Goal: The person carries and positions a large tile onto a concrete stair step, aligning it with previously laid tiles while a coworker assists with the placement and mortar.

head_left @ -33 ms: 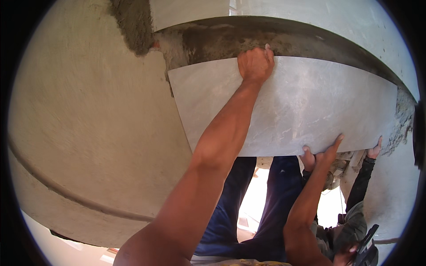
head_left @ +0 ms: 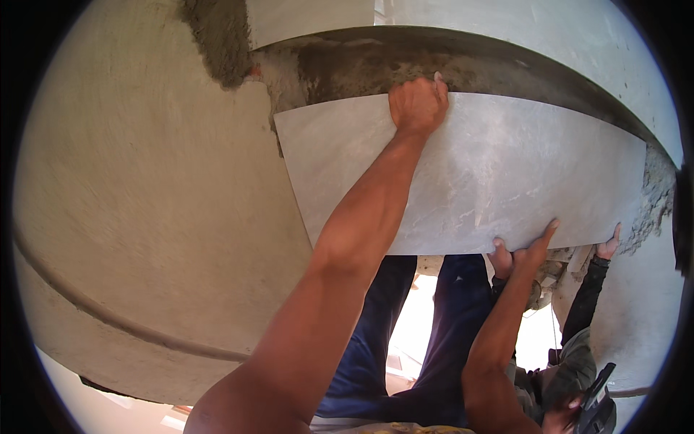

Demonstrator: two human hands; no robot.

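A long light grey marbled tile [head_left: 481, 170] spans the middle of the head view. My left hand [head_left: 418, 105] has its fingers curled over the tile's top edge, knuckles up. My right hand [head_left: 535, 248] grips the bottom edge toward the right, a finger against the tile's face. A dark band of damp mortar [head_left: 347, 65] shows above the tile, with rough grey mortar [head_left: 654, 188] at its right end.
A co-worker in dark sleeves [head_left: 567, 354] is below right, one hand [head_left: 500, 257] beside my right hand, another [head_left: 607, 242] near the tile's corner. Plastered surface [head_left: 144, 181] fills the left; pale tiles [head_left: 311, 14] line the top. My dark-trousered legs [head_left: 376, 333] show below.
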